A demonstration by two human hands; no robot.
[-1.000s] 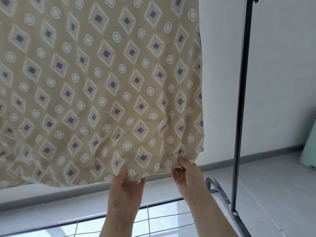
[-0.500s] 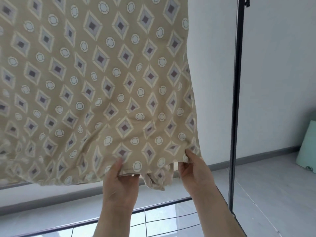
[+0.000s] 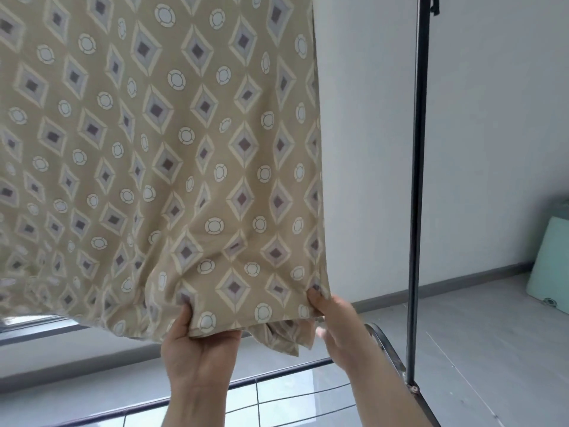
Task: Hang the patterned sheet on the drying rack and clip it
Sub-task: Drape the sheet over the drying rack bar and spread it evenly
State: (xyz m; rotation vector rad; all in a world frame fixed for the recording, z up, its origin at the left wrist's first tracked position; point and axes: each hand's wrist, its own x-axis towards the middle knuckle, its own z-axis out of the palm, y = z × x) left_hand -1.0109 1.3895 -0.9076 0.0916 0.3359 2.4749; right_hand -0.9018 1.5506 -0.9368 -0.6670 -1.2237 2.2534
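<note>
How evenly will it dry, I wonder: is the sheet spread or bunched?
Mostly spread: the patterned sheet hangs as a broad panel, but a fold bunches at its lower edge between left hand and right hand.

One sheet (image 3: 184, 149), one drying rack (image 3: 417, 180), two hands (image 3: 197, 349) (image 3: 337, 322), one green object (image 3: 551, 260).

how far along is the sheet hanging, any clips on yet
Looks done: the beige diamond-and-circle patterned sheet hangs from above the frame, beside the upright pole of the dark metal drying rack; the top bar is out of view. In hand: the left hand and right hand pinch its lower edge near the right corner, where some fabric is bunched. Left: smoothing that corner and clipping; no clip shows.
</note>
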